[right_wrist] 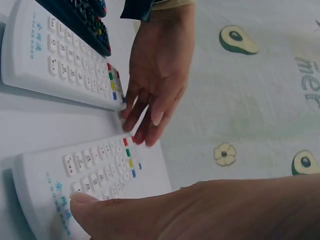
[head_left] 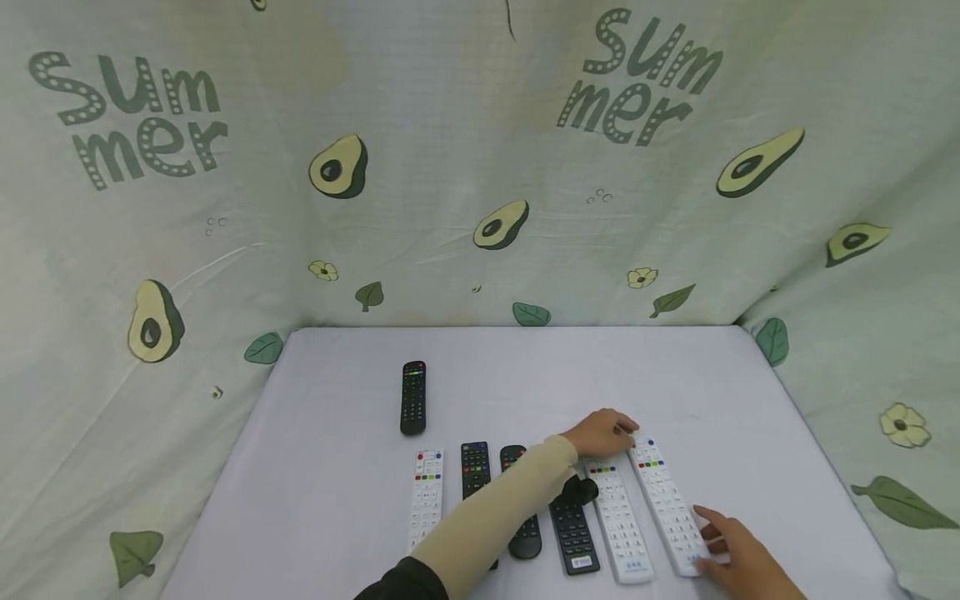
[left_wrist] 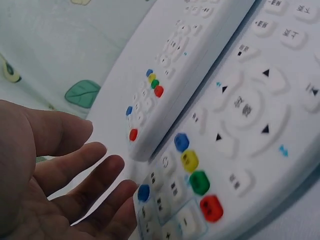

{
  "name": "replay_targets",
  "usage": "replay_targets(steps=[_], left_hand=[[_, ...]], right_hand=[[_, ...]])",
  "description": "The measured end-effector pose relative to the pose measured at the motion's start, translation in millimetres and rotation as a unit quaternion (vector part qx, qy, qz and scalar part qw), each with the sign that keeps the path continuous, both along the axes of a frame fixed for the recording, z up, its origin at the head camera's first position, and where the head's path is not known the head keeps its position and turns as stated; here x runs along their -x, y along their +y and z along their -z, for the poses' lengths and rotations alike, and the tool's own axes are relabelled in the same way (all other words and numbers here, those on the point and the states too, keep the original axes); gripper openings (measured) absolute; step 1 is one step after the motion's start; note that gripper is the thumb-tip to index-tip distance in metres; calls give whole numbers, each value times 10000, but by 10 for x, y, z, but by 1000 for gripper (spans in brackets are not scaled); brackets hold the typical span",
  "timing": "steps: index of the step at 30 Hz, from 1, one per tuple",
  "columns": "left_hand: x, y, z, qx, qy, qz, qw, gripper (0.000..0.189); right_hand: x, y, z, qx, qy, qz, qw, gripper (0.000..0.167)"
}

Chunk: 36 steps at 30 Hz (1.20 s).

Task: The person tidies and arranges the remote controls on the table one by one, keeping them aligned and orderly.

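Observation:
A slanted white remote control lies at the right end of a row on the table. At its far end hovers my left hand, fingers loosely bent with nothing between them in the left wrist view. My right hand is at the remote's near right corner, its thumb over the lower edge of the face in the right wrist view. A second white remote lies just left of it, roughly parallel. Coloured buttons run across both near their far ends.
Further left in the row are black remotes, partly hidden by my left sleeve, and another white remote. A single black remote lies farther back. A printed avocado cloth surrounds the white table.

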<state>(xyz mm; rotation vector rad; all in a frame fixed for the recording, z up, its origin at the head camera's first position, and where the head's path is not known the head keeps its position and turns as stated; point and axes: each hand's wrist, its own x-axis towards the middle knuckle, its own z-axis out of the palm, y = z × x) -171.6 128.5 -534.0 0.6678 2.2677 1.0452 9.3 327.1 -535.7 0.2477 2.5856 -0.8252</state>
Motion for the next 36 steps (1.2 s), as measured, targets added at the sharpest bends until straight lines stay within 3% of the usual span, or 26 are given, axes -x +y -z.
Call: replay_targets(steps=[3, 8, 17, 23, 30, 36], left_hand=[[66, -125, -8, -169, 3, -85, 9998, 33], [195, -355, -48, -414, -59, -517, 9978, 32], [367, -811, -115, -841, -59, -1009, 9913, 34], [364, -1137, -142, -1113, 24, -1313, 9851, 35], [346, -1492, -136, -1367, -11, -1812, 9739, 34], [337, -1813, -183, -1564, -5, -2227, 9623, 34]], right_hand=[[44, -11, -88, -195, 67, 7, 9998, 74], [143, -88, -239, -254, 310, 94, 9992, 68], [331, -362, -505, -175, 1048, -367, 9937, 65], [442, -543, -611, 14, 1558, -717, 9852, 61], [607, -792, -652, 243, 1548, -1033, 9822, 58], [732, -977, -692, 426, 1863, -1468, 9705, 54]])
